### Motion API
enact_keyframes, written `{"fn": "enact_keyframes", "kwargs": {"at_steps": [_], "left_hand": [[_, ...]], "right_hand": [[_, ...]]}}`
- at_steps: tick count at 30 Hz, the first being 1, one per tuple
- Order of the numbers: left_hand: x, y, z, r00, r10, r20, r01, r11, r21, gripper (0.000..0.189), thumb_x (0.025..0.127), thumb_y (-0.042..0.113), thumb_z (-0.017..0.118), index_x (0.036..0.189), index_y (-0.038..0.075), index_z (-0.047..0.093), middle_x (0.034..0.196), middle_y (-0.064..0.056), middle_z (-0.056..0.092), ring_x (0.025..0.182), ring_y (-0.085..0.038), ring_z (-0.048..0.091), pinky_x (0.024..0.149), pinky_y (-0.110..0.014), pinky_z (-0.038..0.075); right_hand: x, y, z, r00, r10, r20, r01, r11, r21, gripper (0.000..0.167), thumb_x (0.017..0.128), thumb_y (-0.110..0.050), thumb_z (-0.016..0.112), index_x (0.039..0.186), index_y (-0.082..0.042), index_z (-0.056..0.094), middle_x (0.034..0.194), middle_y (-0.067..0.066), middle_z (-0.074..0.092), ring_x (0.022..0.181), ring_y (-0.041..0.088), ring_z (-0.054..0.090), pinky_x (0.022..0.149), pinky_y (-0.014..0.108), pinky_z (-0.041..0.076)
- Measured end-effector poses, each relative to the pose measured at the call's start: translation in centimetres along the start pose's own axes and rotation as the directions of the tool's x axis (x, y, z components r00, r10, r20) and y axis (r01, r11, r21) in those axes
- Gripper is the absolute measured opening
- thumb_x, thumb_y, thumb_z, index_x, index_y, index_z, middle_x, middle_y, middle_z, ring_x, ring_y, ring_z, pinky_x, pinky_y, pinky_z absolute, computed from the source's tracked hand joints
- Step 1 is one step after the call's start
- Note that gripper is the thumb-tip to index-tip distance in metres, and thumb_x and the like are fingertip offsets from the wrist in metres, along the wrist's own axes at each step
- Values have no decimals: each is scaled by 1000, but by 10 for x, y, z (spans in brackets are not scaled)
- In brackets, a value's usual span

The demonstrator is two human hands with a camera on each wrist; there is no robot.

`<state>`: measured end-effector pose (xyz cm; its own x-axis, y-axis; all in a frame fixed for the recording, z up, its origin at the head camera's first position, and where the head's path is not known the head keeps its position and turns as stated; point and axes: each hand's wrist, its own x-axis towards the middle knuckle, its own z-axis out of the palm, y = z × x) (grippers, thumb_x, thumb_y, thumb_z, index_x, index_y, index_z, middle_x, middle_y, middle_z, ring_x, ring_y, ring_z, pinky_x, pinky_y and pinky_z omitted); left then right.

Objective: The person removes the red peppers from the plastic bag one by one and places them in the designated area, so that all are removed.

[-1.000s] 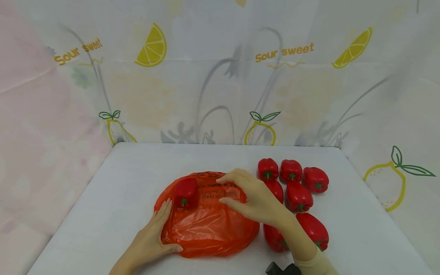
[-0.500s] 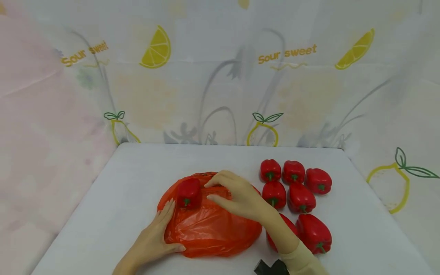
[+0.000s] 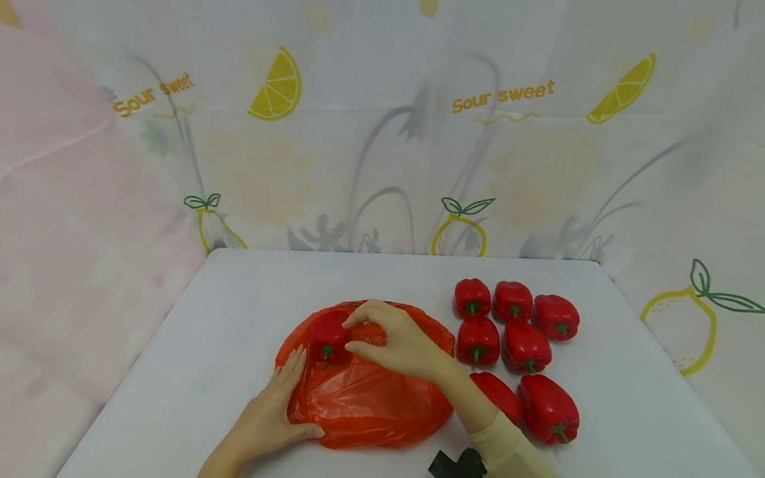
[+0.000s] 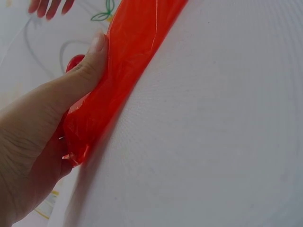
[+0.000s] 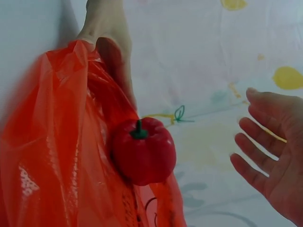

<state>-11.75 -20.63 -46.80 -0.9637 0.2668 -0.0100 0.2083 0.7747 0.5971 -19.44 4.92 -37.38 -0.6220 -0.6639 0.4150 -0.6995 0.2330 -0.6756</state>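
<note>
A red plastic bag [image 3: 373, 408] with dark print lies on the table, and one red bell pepper [image 3: 325, 332] with a green stem sits on its left part. My left hand [image 3: 269, 415] rests along the bag's left end, fingers extended beside the pepper and thumb at the front edge. In the left wrist view the thumb [image 4: 87, 73] lies straight against the red plastic. Over the bag, my right hand [image 3: 397, 342] comes close to the pepper's right side, fingertips right at it in the head view. The right wrist view shows the right hand [image 5: 277, 146] spread and apart from the pepper [image 5: 144, 153].
Several more red bell peppers [image 3: 476, 342] stand in loose rows on the right of the white table [image 3: 239, 285]. A black object [image 3: 457, 463] shows at the right forearm, by the front edge. A lemon-print curtain [image 3: 370, 133] hangs behind.
My right hand has moved left across the bag, from near the pepper rows to the side of the lone pepper. My left hand stays at the bag's left end. The view shifts slightly.
</note>
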Motion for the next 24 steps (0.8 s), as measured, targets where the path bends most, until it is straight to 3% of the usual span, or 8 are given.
{"fn": "enact_keyframes", "kwargs": {"at_steps": [6, 13, 17, 24], "left_hand": [[-1, 0, 0, 1000, -4, 1, 4, 1000, -2, 125, 61, 72, 73, 155, 13, 16, 158, -16, 17, 135, -53, 23, 92, -67, 39], [-1, 0, 0, 1000, -3, 2, 3, 1000, 3, 125, 61, 73, 72, 155, 13, 15, 158, -16, 16, 136, -53, 23, 92, -67, 39], [-1, 0, 1, 1000, -2, -1, 2, 1000, 5, 125, 61, 72, 73, 155, 13, 16, 158, -16, 17, 136, -53, 23, 92, -67, 39], [0, -1, 2, 1000, 8, -10, -8, 1000, 13, 124, 61, 70, 75, 155, 12, 18, 158, -15, 18, 137, -51, 24, 89, -66, 43]], "right_hand": [[6, 15, 12, 994, 112, -4, -112, 992, 55, 28, 89, -19, 71, 113, -8, 61, 111, 2, 62, 108, 21, 60, 95, 39, 49], [19, 31, 25, 968, 250, -10, -248, 967, 63, 27, 91, -21, 69, 115, -10, 62, 112, 3, 63, 110, 20, 59, 96, 36, 48], [24, 40, 35, 943, 331, 41, -332, 943, 7, 33, 92, -27, 67, 119, -10, 60, 117, 0, 59, 112, 17, 55, 98, 34, 46], [34, 43, 52, 933, 354, 66, -339, 925, -171, 49, 89, -40, 68, 129, -13, 57, 127, 7, 49, 114, 21, 47, 93, 35, 48]]}}
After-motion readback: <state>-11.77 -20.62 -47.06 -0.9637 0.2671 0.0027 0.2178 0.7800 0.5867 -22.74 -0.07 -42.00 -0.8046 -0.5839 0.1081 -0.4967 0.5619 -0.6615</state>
